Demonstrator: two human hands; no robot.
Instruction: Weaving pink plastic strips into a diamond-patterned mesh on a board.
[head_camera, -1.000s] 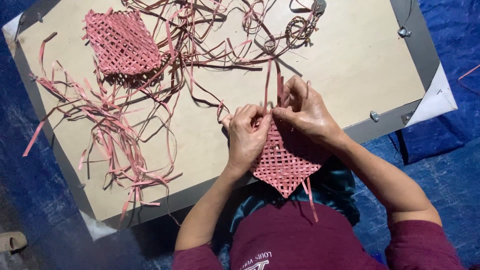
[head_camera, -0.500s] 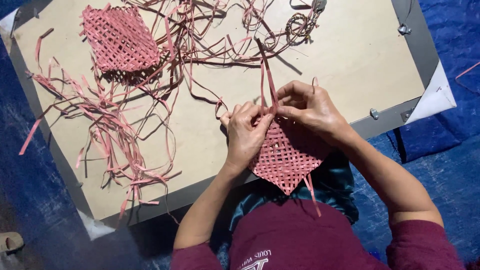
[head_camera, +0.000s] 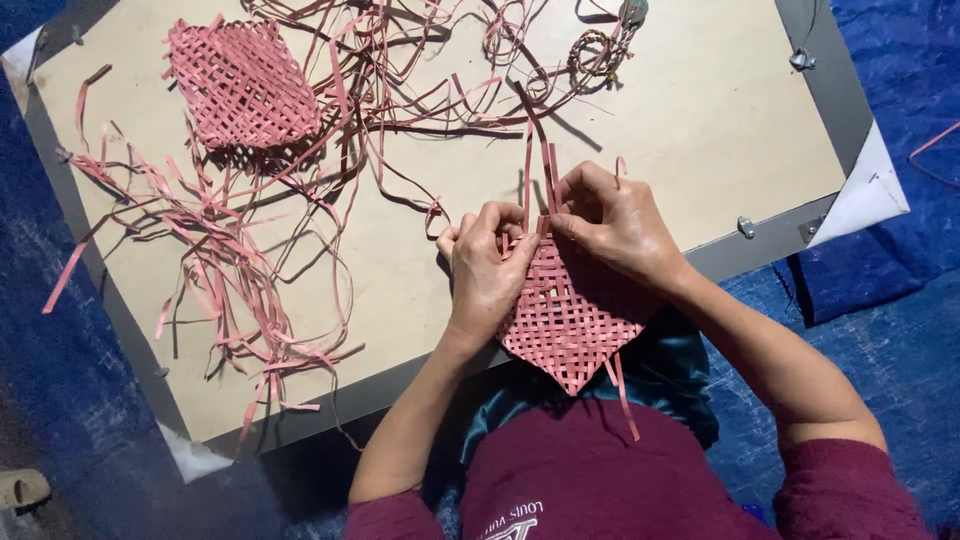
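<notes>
At centre frame, the left hand (head_camera: 487, 272) and right hand (head_camera: 617, 222) both pinch the top corner of a pink woven strip mat (head_camera: 572, 318), fingers closed on its strips. A second woven mat (head_camera: 240, 82) lies upper left on the beige board (head_camera: 700, 110), amid loose pink strips (head_camera: 230, 260).

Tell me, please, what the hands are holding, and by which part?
Both the left hand and right hand grip the pink woven mat at its upper edge, fingers pinching the loose strips there.
</notes>
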